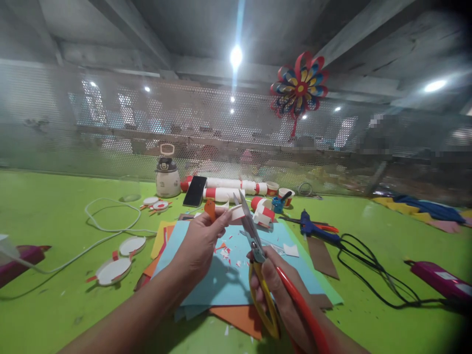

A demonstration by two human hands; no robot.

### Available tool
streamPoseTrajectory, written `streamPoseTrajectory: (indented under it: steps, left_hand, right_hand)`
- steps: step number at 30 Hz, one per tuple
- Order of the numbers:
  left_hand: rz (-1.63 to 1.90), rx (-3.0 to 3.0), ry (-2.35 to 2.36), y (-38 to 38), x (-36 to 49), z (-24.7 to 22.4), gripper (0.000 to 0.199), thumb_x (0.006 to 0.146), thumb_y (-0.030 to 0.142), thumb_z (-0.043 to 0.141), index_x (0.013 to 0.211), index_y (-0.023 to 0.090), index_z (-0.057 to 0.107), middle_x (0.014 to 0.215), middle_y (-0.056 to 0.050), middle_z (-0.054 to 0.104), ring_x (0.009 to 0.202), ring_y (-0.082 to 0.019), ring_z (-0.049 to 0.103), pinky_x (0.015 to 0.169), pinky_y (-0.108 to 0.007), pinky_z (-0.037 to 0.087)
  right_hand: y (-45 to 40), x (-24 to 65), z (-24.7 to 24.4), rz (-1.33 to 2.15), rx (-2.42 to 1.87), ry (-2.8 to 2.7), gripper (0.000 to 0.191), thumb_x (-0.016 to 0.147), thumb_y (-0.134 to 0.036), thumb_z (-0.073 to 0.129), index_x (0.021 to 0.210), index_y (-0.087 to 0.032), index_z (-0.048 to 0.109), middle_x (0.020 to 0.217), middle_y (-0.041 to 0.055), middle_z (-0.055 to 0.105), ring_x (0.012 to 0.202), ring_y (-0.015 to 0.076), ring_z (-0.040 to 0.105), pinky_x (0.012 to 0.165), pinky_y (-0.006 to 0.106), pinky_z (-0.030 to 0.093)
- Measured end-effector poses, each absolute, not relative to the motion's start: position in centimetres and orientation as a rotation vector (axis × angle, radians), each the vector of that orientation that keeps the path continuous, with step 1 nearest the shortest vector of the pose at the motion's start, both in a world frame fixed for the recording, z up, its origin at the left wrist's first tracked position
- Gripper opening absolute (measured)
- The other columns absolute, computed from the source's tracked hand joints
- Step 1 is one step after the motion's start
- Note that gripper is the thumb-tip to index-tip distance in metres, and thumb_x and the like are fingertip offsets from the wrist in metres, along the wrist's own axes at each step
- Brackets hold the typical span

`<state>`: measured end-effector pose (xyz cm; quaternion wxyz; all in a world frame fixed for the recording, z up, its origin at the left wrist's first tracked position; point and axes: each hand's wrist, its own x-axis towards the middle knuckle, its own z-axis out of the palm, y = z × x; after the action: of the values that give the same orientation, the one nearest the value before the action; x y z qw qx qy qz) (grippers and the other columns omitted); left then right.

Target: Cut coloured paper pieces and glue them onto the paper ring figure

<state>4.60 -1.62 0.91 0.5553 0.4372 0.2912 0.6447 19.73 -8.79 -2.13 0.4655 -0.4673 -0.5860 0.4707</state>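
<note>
My left hand (204, 236) pinches a small white piece of paper (237, 212) with a reddish edge. A small orange piece (210, 209) shows at its fingers; whether it is held too I cannot tell. My right hand (282, 275) grips scissors (253, 241) with one yellow and one red handle. The blades are parted, pointing up and away, right beside the white piece. Below both hands lies light blue paper (206, 290), strewn with tiny red and white scraps (224, 251). A white offcut (291, 250) rests on its right side.
Behind are a phone (195, 191), white-and-red tubes (224, 193), paper cups (286, 195) and a bottle (167, 179). A blue glue gun (319, 228) with a black cord lies right. White discs with red tabs (113, 271) and a white cable (92, 241) lie left.
</note>
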Motion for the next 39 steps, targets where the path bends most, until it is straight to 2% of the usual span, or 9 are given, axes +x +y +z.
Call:
streamPoseTrajectory:
  steps: [7, 15, 19, 22, 24, 26, 29, 33, 39]
  left_hand:
    - [1.512, 1.007, 0.695, -1.7, 4.7, 1.0, 0.02, 0.064, 0.029, 0.078, 0.069, 0.015, 0.065, 0.062, 0.003, 0.049, 0.058, -0.009, 0.036, 0.057, -0.023, 0.029]
    - [1.478, 1.03, 0.714, -1.5, 4.6, 0.8, 0.023, 0.064, 0.032, 0.079, 0.073, 0.015, 0.066, 0.064, 0.003, 0.051, 0.059, -0.009, 0.037, 0.057, -0.024, 0.028]
    - [1.479, 1.102, 0.718, -1.0, 4.1, 0.8, 0.024, 0.067, 0.035, 0.076, 0.075, 0.015, 0.065, 0.062, 0.004, 0.048, 0.056, -0.008, 0.035, 0.055, -0.024, 0.026]
    - [1.472, 1.17, 0.733, -0.6, 3.6, 0.8, 0.023, 0.068, 0.034, 0.075, 0.069, 0.015, 0.062, 0.056, 0.003, 0.051, 0.054, -0.009, 0.035, 0.054, -0.024, 0.025]
    - [1.445, 1.212, 0.745, -0.3, 3.3, 0.8, 0.022, 0.069, 0.033, 0.074, 0.07, 0.015, 0.062, 0.059, 0.0, 0.06, 0.053, -0.009, 0.036, 0.054, -0.025, 0.025]
    - [1.411, 1.249, 0.758, 0.0, 3.0, 0.7, 0.02, 0.07, 0.031, 0.073, 0.074, 0.014, 0.063, 0.066, -0.005, 0.067, 0.053, -0.01, 0.036, 0.054, -0.026, 0.026]
    - [1.369, 1.265, 0.764, 0.3, 2.7, 0.5, 0.018, 0.069, 0.027, 0.073, 0.073, 0.014, 0.063, 0.066, -0.006, 0.068, 0.052, -0.01, 0.036, 0.055, -0.027, 0.026]
    - [1.323, 1.233, 0.753, 0.3, 2.5, 0.4, 0.019, 0.063, 0.023, 0.075, 0.072, 0.016, 0.06, 0.061, -0.005, 0.065, 0.053, -0.011, 0.039, 0.055, -0.027, 0.025]
    - [1.203, 1.201, 0.739, -0.3, 2.6, 0.8, 0.018, 0.063, 0.023, 0.074, 0.068, 0.014, 0.061, 0.062, -0.006, 0.064, 0.056, -0.012, 0.045, 0.058, -0.026, 0.029]
  right_hand:
    - [-8.7, 19.9, -2.1, 1.142, -1.186, -1.477, 0.052, 0.083, -0.07, 0.043, 0.099, -0.022, 0.051, 0.064, -0.0029, 0.051, 0.049, 0.0082, 0.043, 0.047, 0.021, 0.041]
    - [-8.8, 19.6, -1.7, 1.011, -1.152, -1.443, 0.045, 0.085, -0.066, 0.045, 0.084, -0.021, 0.049, 0.054, -0.0065, 0.041, 0.043, 0.0071, 0.035, 0.038, 0.019, 0.028]
    - [-7.9, 20.3, -1.4, 0.929, -1.195, -1.47, 0.04, 0.086, -0.062, 0.047, 0.083, -0.021, 0.049, 0.056, -0.0069, 0.039, 0.045, 0.0078, 0.035, 0.04, 0.019, 0.03]
    - [-6.4, 22.0, -0.9, 0.683, -1.389, -1.774, 0.036, 0.083, -0.056, 0.054, 0.088, -0.021, 0.055, 0.054, -0.0052, 0.046, 0.047, 0.011, 0.041, 0.045, 0.023, 0.036]
    - [-5.4, 23.2, -0.6, 0.46, -1.541, -1.997, 0.035, 0.083, -0.052, 0.055, 0.095, -0.02, 0.061, 0.062, 0.0009, 0.06, 0.056, 0.0167, 0.053, 0.053, 0.027, 0.04]
    - [-4.7, 24.2, -0.5, 0.318, -1.66, -2.183, 0.038, 0.084, -0.05, 0.053, 0.103, -0.019, 0.065, 0.083, 0.009, 0.07, 0.076, 0.0248, 0.061, 0.064, 0.032, 0.042]
    - [-4.2, 24.9, -0.8, 0.201, -1.75, -2.354, 0.037, 0.087, -0.042, 0.049, 0.113, -0.019, 0.063, 0.103, 0.0143, 0.068, 0.096, 0.0305, 0.06, 0.074, 0.035, 0.042]
    - [-4.2, 25.3, -1.4, 0.071, -1.742, -2.499, 0.034, 0.088, -0.028, 0.046, 0.118, -0.019, 0.059, 0.103, 0.0138, 0.065, 0.095, 0.0282, 0.06, 0.073, 0.033, 0.041]
    - [-4.6, 25.5, 0.5, 0.001, -1.704, -2.567, 0.034, 0.086, -0.037, 0.055, 0.113, -0.019, 0.064, 0.097, 0.014, 0.066, 0.089, 0.0287, 0.06, 0.07, 0.034, 0.041]
